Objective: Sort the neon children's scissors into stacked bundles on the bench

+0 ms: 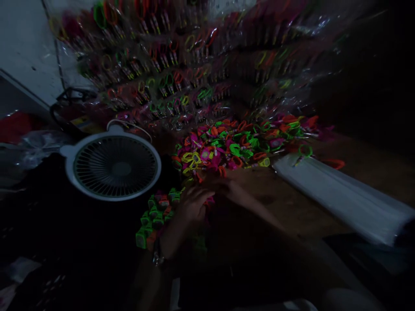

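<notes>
Near the middle of the dim view, my left hand (193, 204) reaches in with its fingers bent, a metal-banded bracelet or watch (158, 255) on the wrist. Something pink (210, 200) shows at its fingertips, too dark to make out. My right hand (231, 190) comes from the right, close to the left, its fingertips lost in shadow at the near edge of a heap of neon toy watches (235, 149). Beside my left hand, mostly green toy watches (154, 218) stand grouped closely together, with a few orange ones among them.
A round white fan (112, 166) sits to the left. Clear plastic packs of similar bright toys (168, 82) rise in rows behind the heap. On the right, a roll of whitish plastic (340, 196) lies slanted across the brown surface (285, 194).
</notes>
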Available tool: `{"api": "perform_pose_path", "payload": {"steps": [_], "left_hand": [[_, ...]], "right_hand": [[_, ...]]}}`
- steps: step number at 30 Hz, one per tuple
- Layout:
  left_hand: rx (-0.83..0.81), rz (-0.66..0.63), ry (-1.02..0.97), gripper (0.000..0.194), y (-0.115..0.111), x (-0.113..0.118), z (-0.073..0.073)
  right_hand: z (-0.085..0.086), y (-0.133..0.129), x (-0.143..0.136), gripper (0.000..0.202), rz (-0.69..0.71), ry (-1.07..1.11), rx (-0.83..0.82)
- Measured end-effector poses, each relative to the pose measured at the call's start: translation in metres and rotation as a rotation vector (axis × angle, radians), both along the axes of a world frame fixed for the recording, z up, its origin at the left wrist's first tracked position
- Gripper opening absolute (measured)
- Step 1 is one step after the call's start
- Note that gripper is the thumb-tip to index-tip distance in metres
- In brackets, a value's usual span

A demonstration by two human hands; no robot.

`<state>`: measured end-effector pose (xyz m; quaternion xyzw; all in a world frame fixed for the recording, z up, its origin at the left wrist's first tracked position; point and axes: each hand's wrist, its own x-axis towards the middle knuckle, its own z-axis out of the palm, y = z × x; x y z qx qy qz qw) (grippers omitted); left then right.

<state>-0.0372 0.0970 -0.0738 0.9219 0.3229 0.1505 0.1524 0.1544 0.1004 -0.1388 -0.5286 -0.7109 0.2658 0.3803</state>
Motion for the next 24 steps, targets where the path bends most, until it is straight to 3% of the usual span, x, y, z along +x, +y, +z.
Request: {"api": "perform_pose_path", "payload": {"steps": [3,7,11,13,17,21,24], "left_hand": [[0.030,-0.029,-0.038,0.049,0.002,-0.001,-0.003],[0.075,-0.045,-0.076,0.048,0.000,-0.006,-0.002],[0.087,0.012,-0.047,0.050,-0.014,-0.013,0.004],[0.094,0.068,-0.035,0.048,-0.024,-0.016,0.008],[0.137,0.136,-0.039,0.039,-0.043,-0.020,0.010],[0.150,0.170,0.016,0.036,-0.055,-0.025,0.006],[0.156,0.174,0.023,0.035,-0.057,-0.027,-0.001]], "right_hand": [[0.015,0.011,0.016,0.035,-0.204,-0.336,-0.059],[0.022,0.005,0.015,0.036,-0.114,-0.447,-0.108],[0.023,0.004,0.014,0.039,-0.203,-0.555,-0.137],[0.022,0.009,0.015,0.035,-0.175,-0.605,-0.152],[0.014,0.006,0.017,0.031,-0.115,-0.552,-0.164],[-0.001,-0.032,0.022,0.038,-0.210,-0.439,-0.208],[-0.016,-0.067,0.014,0.036,-0.288,-0.065,-0.266]]}}
